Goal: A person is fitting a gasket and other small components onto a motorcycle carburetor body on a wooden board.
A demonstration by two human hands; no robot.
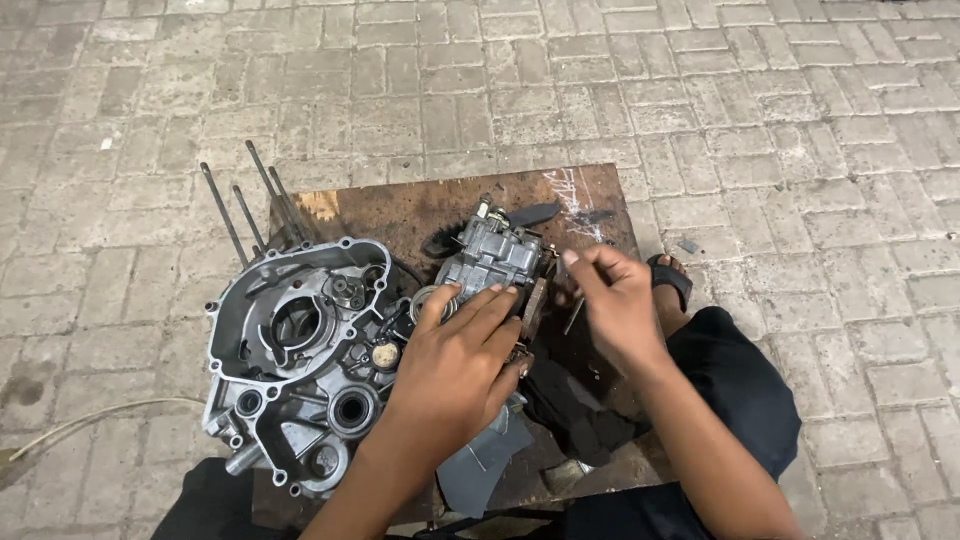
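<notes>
— Carburetor point(492, 255) sits at the middle of the rusty board point(420, 210), just right of the engine crankcase point(300, 350). How am I holding it?

— With my left hand point(455, 365) laid over its near side, fingers point(478, 305) stretched out flat and pressed close together against the body, so it can't rock.

— And my other hand?

— My right hand point(615, 305) hovers just right of the carburetor, thumb and forefinger pinched on a thin tool or rod point(573, 315); I can't make out its tip or what exactly it is.

— What matters for doing this bit well?

— I reckon keeping the left palm firm, so the carburetor stays square while the right works at its side. I'd keep the pinch light and the tool in line with whatever small part it meets, since such fittings strip easily.

— Anything close by to mind?

— The long studs point(255, 200) stand up behind the crankcase, well left of the carburetor. My sandalled foot point(672, 275) rests just beyond my right hand.
</notes>
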